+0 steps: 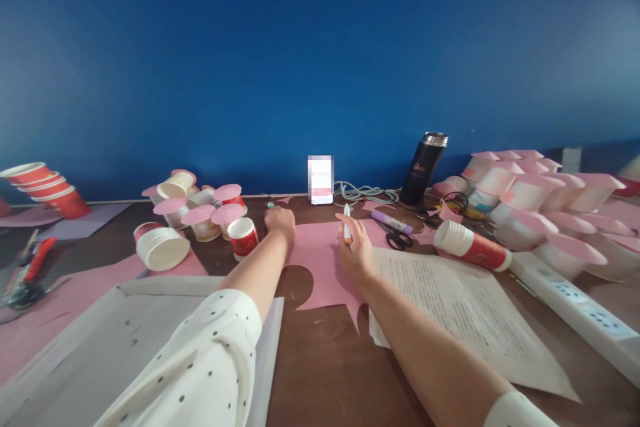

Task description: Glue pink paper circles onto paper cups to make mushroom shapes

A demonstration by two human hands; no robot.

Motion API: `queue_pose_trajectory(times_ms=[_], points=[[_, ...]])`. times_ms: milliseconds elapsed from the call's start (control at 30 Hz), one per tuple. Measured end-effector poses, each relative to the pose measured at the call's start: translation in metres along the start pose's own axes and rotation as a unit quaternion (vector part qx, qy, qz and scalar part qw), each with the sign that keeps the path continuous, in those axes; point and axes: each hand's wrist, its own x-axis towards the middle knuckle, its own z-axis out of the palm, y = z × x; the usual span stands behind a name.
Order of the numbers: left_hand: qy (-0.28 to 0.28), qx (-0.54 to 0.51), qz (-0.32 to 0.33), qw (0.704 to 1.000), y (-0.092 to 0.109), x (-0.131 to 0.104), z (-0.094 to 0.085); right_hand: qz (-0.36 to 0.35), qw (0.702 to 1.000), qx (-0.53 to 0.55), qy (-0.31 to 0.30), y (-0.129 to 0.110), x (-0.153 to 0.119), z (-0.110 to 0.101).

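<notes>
My right hand is closed around a white pen with an orange end, which points upright. That hand is over the pink paper, a sheet with rounded pieces cut out of its edge. At the sheet's far left edge, my left hand is closed, its back turned to me, and its fingertips are hidden. A small pale object shows just beyond its knuckles. Nearby on the left stands a red paper cup, among several cups topped with pink paper discs.
Right of the sheet lie black-handled scissors, a purple glue stick, a printed page and stacked cups. A black flask, a lit phone and a white cable are by the wall. A power strip lies at right.
</notes>
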Motion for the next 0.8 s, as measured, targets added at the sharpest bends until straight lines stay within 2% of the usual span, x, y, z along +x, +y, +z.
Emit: queue_pose_trajectory(times_ms=[133,200,267,300,333,400,433,467,500,567,800], points=[[0.011,-0.041,-0.056,0.998,0.002,0.003,-0.013,0.000,1.000,0.012,0.001,-0.002,0.000,0.000],[0.024,-0.075,-0.057,0.995,0.004,-0.004,-0.022,-0.003,1.000,0.024,0.003,-0.004,0.000,-0.001],[0.036,-0.165,-0.039,0.985,0.006,-0.018,-0.030,-0.013,0.999,0.036,-0.002,-0.008,0.000,-0.004],[0.033,-0.317,-0.029,0.948,0.007,-0.027,-0.033,-0.021,0.999,0.041,-0.002,-0.011,0.000,-0.005],[0.019,-0.471,-0.044,0.881,0.008,-0.037,-0.035,-0.032,0.998,0.045,0.000,-0.014,-0.001,-0.007],[0.013,-0.696,-0.086,0.713,0.010,-0.056,-0.035,-0.059,0.997,0.048,0.014,-0.020,-0.002,-0.012],[0.010,-0.763,-0.098,0.639,0.011,-0.064,-0.034,-0.074,0.996,0.049,0.022,-0.024,-0.003,-0.014],[0.008,-0.805,-0.108,0.583,0.012,-0.071,-0.032,-0.088,0.994,0.054,0.025,-0.027,-0.004,-0.017],[0.009,-0.831,-0.118,0.543,0.013,-0.076,-0.028,-0.104,0.992,0.063,0.026,-0.030,-0.005,-0.019],[0.016,-0.857,-0.125,0.500,0.015,-0.081,-0.020,-0.132,0.987,0.089,0.025,-0.034,-0.006,-0.023],[0.027,-0.885,-0.087,0.456,0.012,-0.075,0.012,-0.122,0.987,0.108,-0.007,-0.041,-0.010,-0.028]])
